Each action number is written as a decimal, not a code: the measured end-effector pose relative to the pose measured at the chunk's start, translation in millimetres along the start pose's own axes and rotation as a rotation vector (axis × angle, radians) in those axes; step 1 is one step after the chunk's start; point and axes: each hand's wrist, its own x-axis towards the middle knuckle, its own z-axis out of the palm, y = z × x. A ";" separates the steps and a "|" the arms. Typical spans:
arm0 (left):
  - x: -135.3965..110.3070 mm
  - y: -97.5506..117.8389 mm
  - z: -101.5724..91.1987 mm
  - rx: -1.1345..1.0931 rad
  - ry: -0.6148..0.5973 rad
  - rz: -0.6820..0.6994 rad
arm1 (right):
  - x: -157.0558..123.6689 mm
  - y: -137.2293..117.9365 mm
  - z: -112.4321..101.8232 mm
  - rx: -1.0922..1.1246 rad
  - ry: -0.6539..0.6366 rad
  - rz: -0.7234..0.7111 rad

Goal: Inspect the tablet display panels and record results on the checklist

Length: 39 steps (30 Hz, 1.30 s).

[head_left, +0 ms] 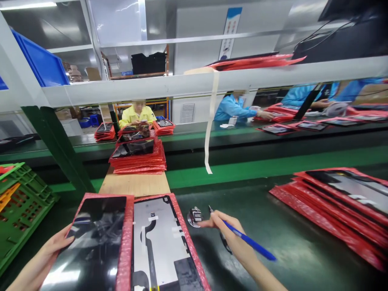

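Diagonally, pen [253, 243] points forward-left | right grip [235, 242]: around pen | left grip [51, 250]: pinching screen [93, 238]

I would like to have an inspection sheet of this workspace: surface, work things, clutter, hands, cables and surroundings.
Surface: dark green bench, shiny, partly covered.
Work things: glossy black panel and white-backed panel, side by side on red bubble wrap.
Clutter: green crate at left; red-wrapped stack at right.
Left hand: grips the black panel's left edge.
Right hand: holds a blue pen; index finger at the small metal counter.
Cables: black cables, upper right; on the bench, nothing seen.
Surroundings: co-worker in yellow and others in blue opposite.
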 end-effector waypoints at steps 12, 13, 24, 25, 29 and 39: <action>37.6 -16.6 -38.1 0.386 0.097 0.066 | -30.6 -6.3 58.6 -0.222 -0.262 -0.007; 40.1 -14.2 -35.5 0.480 0.110 0.134 | -31.3 -5.8 61.0 -0.293 -0.260 -0.042; 9.4 -22.8 30.9 0.668 0.179 0.433 | -35.5 -5.2 66.7 -0.462 -0.259 -0.213; 1.1 -26.9 42.0 0.592 0.098 0.403 | -35.6 -3.3 66.4 -0.448 -0.253 -0.215; -25.0 -39.1 82.0 0.295 -0.162 0.114 | -34.5 5.4 63.1 -0.300 -0.181 -0.156; -27.0 -8.8 121.3 0.087 -0.181 -0.249 | -21.2 2.8 52.1 0.405 -0.001 0.142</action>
